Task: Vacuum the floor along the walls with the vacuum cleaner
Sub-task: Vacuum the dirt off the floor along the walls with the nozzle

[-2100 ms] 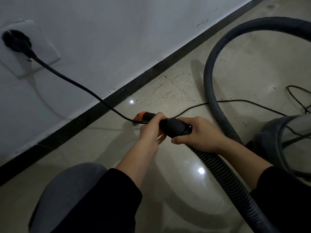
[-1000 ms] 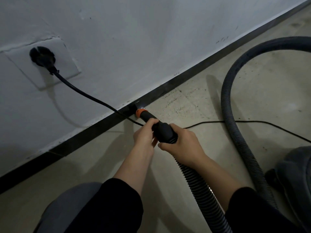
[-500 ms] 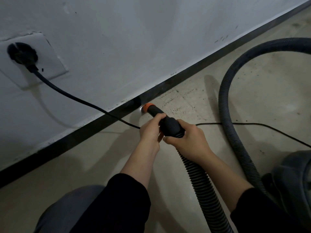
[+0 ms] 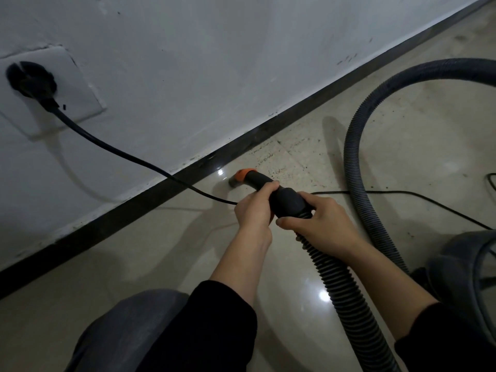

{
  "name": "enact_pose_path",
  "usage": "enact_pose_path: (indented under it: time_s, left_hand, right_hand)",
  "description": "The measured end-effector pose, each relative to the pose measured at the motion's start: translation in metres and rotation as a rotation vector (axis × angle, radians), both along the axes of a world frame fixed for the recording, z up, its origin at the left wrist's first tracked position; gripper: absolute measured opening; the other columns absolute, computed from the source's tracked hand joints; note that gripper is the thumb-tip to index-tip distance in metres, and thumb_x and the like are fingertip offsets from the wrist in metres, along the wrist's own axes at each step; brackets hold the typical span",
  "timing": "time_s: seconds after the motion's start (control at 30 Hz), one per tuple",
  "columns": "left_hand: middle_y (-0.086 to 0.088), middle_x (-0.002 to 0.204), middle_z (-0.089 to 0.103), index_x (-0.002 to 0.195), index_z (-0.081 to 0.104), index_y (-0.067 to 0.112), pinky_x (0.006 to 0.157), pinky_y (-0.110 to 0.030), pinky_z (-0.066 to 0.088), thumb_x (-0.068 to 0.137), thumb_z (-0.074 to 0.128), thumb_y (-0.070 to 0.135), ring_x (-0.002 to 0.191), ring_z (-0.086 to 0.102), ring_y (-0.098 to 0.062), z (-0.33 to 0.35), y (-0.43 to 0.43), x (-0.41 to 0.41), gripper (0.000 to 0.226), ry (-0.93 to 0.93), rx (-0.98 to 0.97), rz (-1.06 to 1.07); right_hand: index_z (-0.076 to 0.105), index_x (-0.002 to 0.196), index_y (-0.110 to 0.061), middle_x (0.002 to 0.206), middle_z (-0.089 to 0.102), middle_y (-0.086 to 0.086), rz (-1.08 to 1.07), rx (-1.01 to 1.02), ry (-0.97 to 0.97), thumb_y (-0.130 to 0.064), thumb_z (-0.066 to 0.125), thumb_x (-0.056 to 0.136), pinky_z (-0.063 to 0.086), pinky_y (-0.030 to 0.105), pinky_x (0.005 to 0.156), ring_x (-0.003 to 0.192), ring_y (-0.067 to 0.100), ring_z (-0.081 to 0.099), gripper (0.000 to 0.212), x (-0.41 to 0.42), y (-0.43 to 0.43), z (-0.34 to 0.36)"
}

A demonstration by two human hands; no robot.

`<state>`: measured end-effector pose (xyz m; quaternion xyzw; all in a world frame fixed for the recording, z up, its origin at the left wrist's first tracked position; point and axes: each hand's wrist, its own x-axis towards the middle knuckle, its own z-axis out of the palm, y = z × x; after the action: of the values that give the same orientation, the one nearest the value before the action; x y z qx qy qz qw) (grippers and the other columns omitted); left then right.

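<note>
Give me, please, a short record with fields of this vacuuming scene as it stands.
Left hand: grips the black nozzle tube behind its orange tip.
Right hand: grips the black cuff of the ribbed grey hose.
Orange tip: low by the floor, just short of the black skirting.
Black power cord: plugged into the white wall socket, running down past the hands.
Dark specks: on the floor right of the tip.
Grey vacuum body: right edge.

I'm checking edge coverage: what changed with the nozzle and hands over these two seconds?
The orange-tipped nozzle was pushed up to the baseboard a second ago, then drawn back slightly; its tip now sits just short of it. Nothing taken or let go: left hand and right hand grip the nozzle's black handle as before. The plug stayed in the socket.
</note>
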<state>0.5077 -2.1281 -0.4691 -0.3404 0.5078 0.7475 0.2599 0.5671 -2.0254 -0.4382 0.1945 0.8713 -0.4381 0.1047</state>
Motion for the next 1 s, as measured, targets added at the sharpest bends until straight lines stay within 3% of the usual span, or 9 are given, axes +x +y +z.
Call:
enact_pose_path:
  time_s: [0.47,0.63,0.9,1.0]
  left_hand:
    - [-0.002,0.081,0.07,0.081,0.065,0.014,0.072,-0.026,0.055,0.078,0.079,0.017,0.077,0.067,-0.012,0.005,0.004,0.007,0.015,-0.027,0.032,0.011]
    - [-0.004,0.084,0.071,0.08,0.066,0.013,0.077,-0.029,0.056,0.077,0.079,0.016,0.083,0.068,-0.017,0.006,0.014,0.014,0.014,-0.035,0.053,-0.029]
    - [-0.004,0.085,0.071,0.086,0.065,0.012,0.081,-0.03,0.056,0.077,0.08,0.018,0.085,0.067,-0.017,0.007,0.032,0.024,0.018,-0.045,0.08,-0.119]
    - [-0.004,0.086,0.072,0.089,0.067,0.011,0.076,-0.027,0.056,0.077,0.08,0.017,0.085,0.068,-0.016,0.008,0.038,0.03,0.019,-0.059,0.094,-0.147]
  right_hand:
    - [0.067,0.098,-0.029,0.079,0.069,0.004,0.009,-0.012,-0.026,-0.029,0.081,0.072,0.058,0.048,0.067,0.069,0.023,0.068,0.029,0.006,0.003,0.012]
    - [0.068,0.104,-0.027,0.079,0.069,0.006,-0.033,0.007,-0.033,-0.028,0.08,0.073,0.058,0.048,0.068,0.071,0.024,0.068,0.034,0.017,0.009,0.018]
    - [0.066,0.098,-0.027,0.075,0.069,0.006,-0.115,0.027,-0.047,-0.029,0.08,0.072,0.057,0.051,0.066,0.069,0.026,0.068,0.029,0.034,0.022,0.02]
    - [0.067,0.096,-0.026,0.074,0.068,0.007,-0.142,0.018,-0.05,-0.028,0.08,0.072,0.057,0.052,0.065,0.069,0.028,0.068,0.027,0.043,0.028,0.021]
